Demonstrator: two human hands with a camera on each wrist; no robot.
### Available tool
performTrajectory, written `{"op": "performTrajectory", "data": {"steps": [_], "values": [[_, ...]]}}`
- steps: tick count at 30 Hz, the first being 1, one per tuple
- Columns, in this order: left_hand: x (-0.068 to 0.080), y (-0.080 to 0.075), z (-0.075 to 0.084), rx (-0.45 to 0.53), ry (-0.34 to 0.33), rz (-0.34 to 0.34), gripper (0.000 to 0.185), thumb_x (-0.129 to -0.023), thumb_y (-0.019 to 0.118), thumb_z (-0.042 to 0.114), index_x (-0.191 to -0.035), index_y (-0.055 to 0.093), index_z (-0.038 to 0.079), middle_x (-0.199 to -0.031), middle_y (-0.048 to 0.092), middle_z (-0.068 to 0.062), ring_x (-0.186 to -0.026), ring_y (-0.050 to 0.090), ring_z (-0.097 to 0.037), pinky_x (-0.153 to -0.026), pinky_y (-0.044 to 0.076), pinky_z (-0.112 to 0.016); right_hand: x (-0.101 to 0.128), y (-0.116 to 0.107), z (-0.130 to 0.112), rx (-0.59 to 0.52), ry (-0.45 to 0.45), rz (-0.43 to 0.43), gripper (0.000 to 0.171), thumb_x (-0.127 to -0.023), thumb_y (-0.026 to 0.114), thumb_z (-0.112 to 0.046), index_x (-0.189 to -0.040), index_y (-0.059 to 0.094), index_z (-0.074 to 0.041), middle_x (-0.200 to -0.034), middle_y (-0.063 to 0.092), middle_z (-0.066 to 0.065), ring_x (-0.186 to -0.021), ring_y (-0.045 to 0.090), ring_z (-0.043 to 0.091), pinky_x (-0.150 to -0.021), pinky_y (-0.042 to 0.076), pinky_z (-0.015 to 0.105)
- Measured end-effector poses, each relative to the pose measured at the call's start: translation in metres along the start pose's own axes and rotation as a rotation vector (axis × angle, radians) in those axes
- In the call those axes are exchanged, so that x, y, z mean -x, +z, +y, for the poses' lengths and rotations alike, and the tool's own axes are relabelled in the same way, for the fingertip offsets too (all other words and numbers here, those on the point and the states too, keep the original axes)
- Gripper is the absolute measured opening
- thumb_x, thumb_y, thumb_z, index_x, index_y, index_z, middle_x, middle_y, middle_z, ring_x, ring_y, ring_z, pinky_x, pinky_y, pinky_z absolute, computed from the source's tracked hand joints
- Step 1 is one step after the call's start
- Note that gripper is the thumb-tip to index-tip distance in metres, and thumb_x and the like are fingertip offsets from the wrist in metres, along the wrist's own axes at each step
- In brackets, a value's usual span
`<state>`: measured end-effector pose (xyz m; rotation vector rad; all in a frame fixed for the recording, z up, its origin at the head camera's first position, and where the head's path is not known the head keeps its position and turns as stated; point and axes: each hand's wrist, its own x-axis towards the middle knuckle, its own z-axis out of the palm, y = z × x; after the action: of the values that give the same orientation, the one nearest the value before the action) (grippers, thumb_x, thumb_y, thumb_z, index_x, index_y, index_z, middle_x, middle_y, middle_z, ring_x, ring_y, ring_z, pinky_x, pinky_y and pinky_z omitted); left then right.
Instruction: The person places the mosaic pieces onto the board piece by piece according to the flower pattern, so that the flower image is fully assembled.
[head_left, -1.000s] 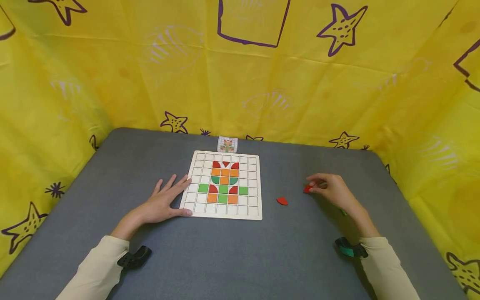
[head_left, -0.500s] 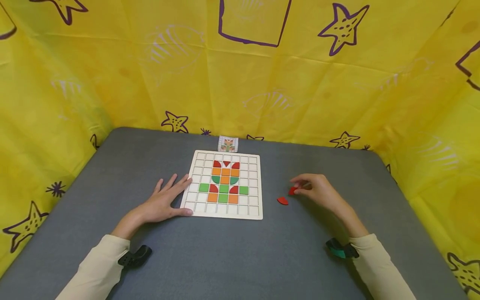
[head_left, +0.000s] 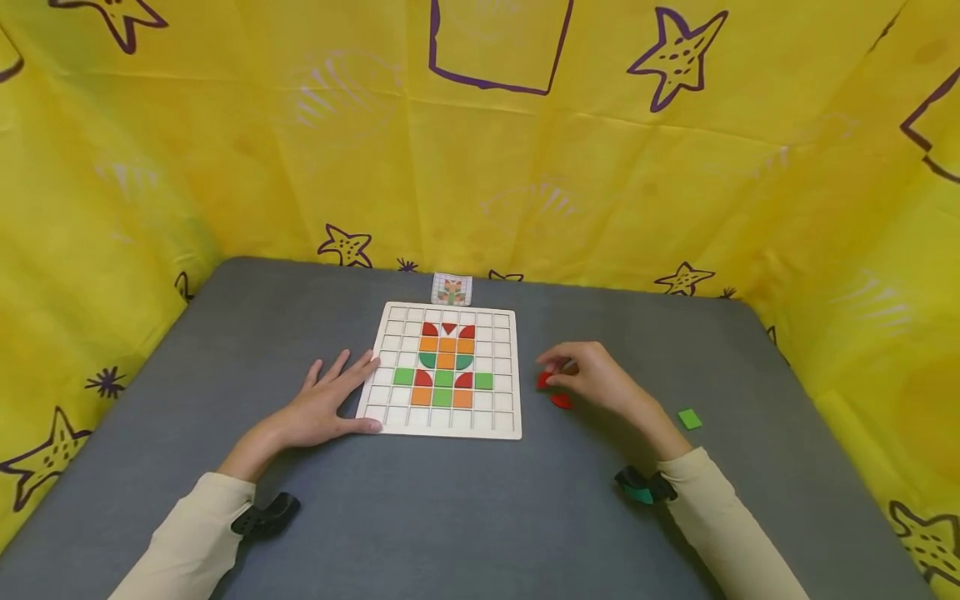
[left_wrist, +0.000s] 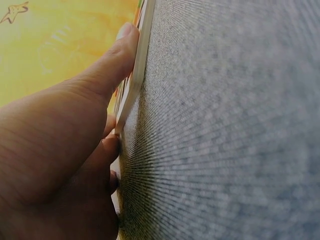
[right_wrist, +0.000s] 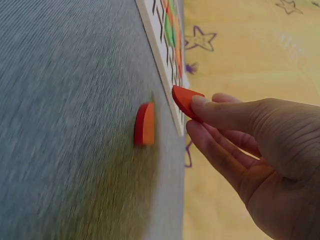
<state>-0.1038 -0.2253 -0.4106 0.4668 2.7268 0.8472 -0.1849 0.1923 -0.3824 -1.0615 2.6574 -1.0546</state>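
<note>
A white grid board [head_left: 381, 400] lies on the grey table, bearing red, orange and green tiles in a flower-like pattern. Spread along its left edge, my left hand [head_left: 318, 412] rests with thumb and fingertips on the rim. My right hand [head_left: 592, 377], right of the board, pinches a red quarter-circle tile [right_wrist: 186, 100] between thumb and fingers, raised off the table. Another red quarter-circle tile [right_wrist: 145, 124] lies on the cloth just below that hand; in the head view this loose tile [head_left: 561, 402] is partly covered by the held one or the fingers.
A small pattern card [head_left: 452, 290] with a similar printed figure sits behind the board. One green square tile [head_left: 689, 418] lies right of my right forearm. Yellow printed cloth [head_left: 480, 167] hangs around the back and sides of the table [head_left: 480, 517].
My right hand has moved left with the pinched red tile, over the loose red tile and close to the board. The green square tile has come into full view. My left hand stays put.
</note>
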Motion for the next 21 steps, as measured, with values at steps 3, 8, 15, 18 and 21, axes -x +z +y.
{"op": "performTrajectory", "data": {"steps": [3, 8, 15, 18, 21], "values": [[0.000, 0.001, -0.001, -0.002, -0.006, -0.001, 0.101, -0.079, 0.075, 0.055, -0.155, 0.026, 0.009, -0.162, 0.016, -0.016, -0.147, -0.001, -0.046, -0.111, -0.010, -0.065, -0.007, 0.006, -0.006, 0.003, 0.001, -0.017, 0.024, -0.080, 0.078, 0.001, -0.104, 0.073, 0.000, -0.090, 0.071, 0.004, -0.082, 0.065, 0.016, -0.075, 0.057, 0.033], [0.000, 0.000, -0.002, -0.002, -0.012, 0.000, 0.101, -0.079, 0.075, 0.055, -0.155, 0.026, 0.010, -0.162, 0.015, -0.016, -0.147, -0.002, -0.045, -0.111, -0.010, -0.064, -0.018, 0.015, -0.015, 0.003, -0.002, -0.051, 0.026, -0.080, 0.079, -0.001, -0.105, 0.073, -0.001, -0.090, 0.071, 0.003, -0.081, 0.063, 0.015, -0.075, 0.057, 0.032], [-0.001, 0.001, -0.001, -0.004, -0.014, -0.006, 0.102, -0.079, 0.074, 0.056, -0.156, 0.026, 0.010, -0.163, 0.015, -0.015, -0.147, -0.002, -0.045, -0.111, -0.010, -0.064, -0.028, 0.027, -0.023, 0.010, -0.039, -0.108, 0.027, -0.081, 0.079, -0.003, -0.108, 0.072, -0.002, -0.090, 0.070, 0.002, -0.080, 0.061, 0.011, -0.075, 0.056, 0.029], [-0.001, 0.001, -0.002, -0.002, -0.015, -0.009, 0.102, -0.079, 0.074, 0.056, -0.156, 0.025, 0.010, -0.163, 0.014, -0.014, -0.147, -0.002, -0.045, -0.111, -0.010, -0.065, -0.033, 0.032, -0.028, -0.020, -0.041, -0.123, 0.027, -0.081, 0.079, -0.003, -0.107, 0.073, -0.002, -0.088, 0.070, 0.001, -0.080, 0.061, 0.011, -0.074, 0.056, 0.028], [-0.001, 0.000, -0.002, -0.001, -0.014, -0.007, 0.101, -0.079, 0.074, 0.056, -0.156, 0.026, 0.010, -0.163, 0.014, -0.015, -0.147, -0.002, -0.045, -0.111, -0.010, -0.065, -0.038, 0.037, -0.033, -0.034, -0.037, -0.146, 0.026, -0.082, 0.078, -0.003, -0.107, 0.073, -0.003, -0.088, 0.070, 0.001, -0.080, 0.060, 0.011, -0.075, 0.055, 0.027]]}}
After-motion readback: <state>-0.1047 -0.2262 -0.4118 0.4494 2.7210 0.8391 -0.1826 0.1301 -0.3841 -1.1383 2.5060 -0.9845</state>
